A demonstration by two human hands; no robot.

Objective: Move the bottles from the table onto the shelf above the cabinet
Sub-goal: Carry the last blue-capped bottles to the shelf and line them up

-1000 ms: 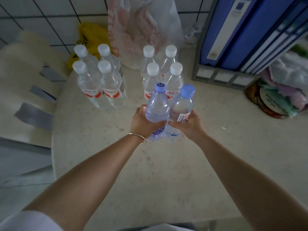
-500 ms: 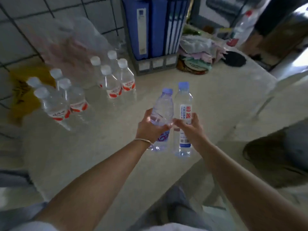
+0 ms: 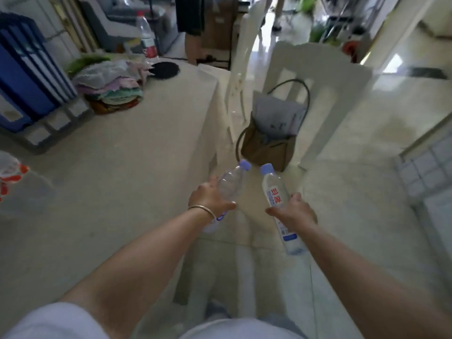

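My left hand [image 3: 208, 197] grips a clear bottle with a pale purple cap [image 3: 232, 181], tilted to the upper right. In my right hand [image 3: 293, 211] is a second clear bottle with a blue cap and a white label with red characters [image 3: 275, 193], leaning to the upper left. Both bottles are off the table [image 3: 122, 167], held in the air just past its right edge, above the floor. One red-labelled bottle [image 3: 9, 172] shows blurred at the table's left edge. No shelf or cabinet is in view.
Blue binders in a grey rack [image 3: 27, 77] and a pile of cloths [image 3: 110, 91] sit on the table's far side. A white chair [image 3: 318, 101] with a brown bag [image 3: 266, 145] on it stands ahead. A red-labelled bottle [image 3: 146, 35] stands far back. Glossy floor lies to the right.
The view has swung right, away from the group of bottles on the table. Both hands have carried their bottles off the table's right edge and the bottles have moved apart.
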